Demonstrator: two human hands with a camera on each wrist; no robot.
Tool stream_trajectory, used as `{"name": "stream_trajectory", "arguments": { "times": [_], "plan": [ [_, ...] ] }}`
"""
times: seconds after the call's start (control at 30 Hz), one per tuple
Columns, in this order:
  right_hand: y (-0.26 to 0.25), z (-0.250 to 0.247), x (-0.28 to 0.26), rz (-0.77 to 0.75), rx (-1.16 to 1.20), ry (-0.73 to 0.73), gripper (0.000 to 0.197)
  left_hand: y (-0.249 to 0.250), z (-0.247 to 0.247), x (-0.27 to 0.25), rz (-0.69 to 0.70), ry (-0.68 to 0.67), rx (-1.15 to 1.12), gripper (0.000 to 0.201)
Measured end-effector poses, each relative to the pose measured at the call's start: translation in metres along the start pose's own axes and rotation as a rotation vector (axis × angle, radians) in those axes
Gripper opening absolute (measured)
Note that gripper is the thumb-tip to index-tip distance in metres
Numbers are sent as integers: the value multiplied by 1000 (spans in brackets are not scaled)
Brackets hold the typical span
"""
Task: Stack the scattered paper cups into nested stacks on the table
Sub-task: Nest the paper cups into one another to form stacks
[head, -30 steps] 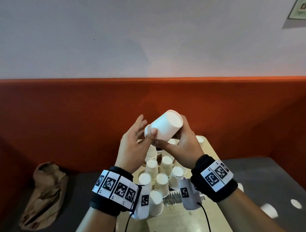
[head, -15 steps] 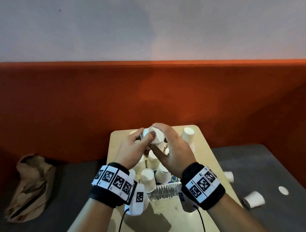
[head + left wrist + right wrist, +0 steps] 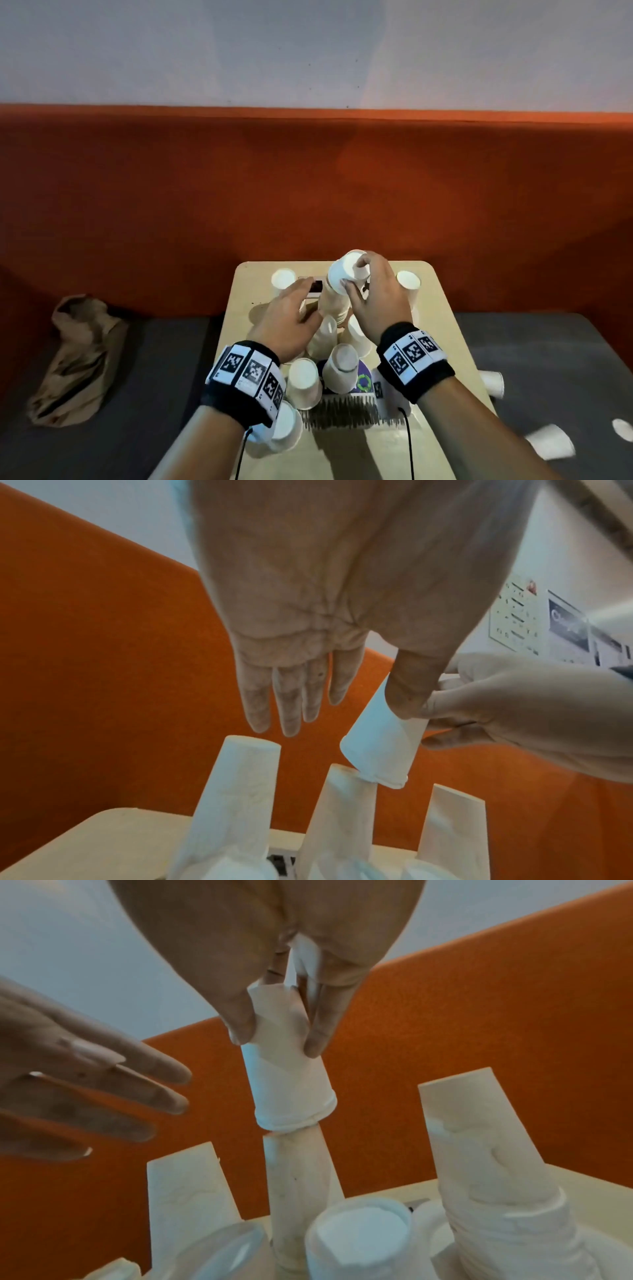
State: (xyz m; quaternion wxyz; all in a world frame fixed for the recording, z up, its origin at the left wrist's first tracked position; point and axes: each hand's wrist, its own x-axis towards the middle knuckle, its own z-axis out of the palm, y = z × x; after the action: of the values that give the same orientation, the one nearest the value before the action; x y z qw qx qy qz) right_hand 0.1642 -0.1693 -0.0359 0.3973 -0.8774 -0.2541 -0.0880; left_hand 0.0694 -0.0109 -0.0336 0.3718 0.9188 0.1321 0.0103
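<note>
My right hand (image 3: 356, 275) pinches an upside-down white paper cup (image 3: 342, 274) by its base. The cup's rim (image 3: 294, 1118) touches the top of a tall nested stack (image 3: 298, 1177) at the middle of the small wooden table (image 3: 442, 329). To the left of that stack my left hand (image 3: 308, 301) hovers, its fingers (image 3: 291, 696) straight and holding nothing. More upside-down stacks stand at the far left (image 3: 283, 279) and far right (image 3: 408, 282). Several single inverted cups (image 3: 342, 370) crowd the near part of the table.
Loose cups (image 3: 548, 445) lie on the grey bench seat to the right of the table. A crumpled brown paper bag (image 3: 78, 356) lies on the seat at the left. An orange backrest (image 3: 308, 188) rises behind the table. A printed sheet (image 3: 342, 411) lies under the near cups.
Both hands came down from chest height to the table with the cup. My left hand has let go of it and opened; the right hand brought the cup onto the middle stack's top.
</note>
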Motion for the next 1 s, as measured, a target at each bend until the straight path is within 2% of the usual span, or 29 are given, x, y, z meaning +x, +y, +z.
{"name": "stream_trajectory", "arguments": {
  "times": [0.1,0.23,0.37,0.57,0.8,1.0],
  "plan": [
    [8,11,3,4,12,-27,30,-6,3,2,-13,0,11,68],
    [13,22,7,20,5,-74,29,1,7,10,-22,-33,53,59],
    [18,33,8,34,-6,-146,26,3,20,19,-7,-107,0,62],
    [21,41,9,129,-61,-263,28,5,26,28,-35,-167,-13,62],
    [20,48,7,140,-162,-336,32,1,29,27,-82,-186,-18,62],
    [18,49,6,133,-232,-393,41,2,32,23,-69,-182,-35,66]
  ]
}}
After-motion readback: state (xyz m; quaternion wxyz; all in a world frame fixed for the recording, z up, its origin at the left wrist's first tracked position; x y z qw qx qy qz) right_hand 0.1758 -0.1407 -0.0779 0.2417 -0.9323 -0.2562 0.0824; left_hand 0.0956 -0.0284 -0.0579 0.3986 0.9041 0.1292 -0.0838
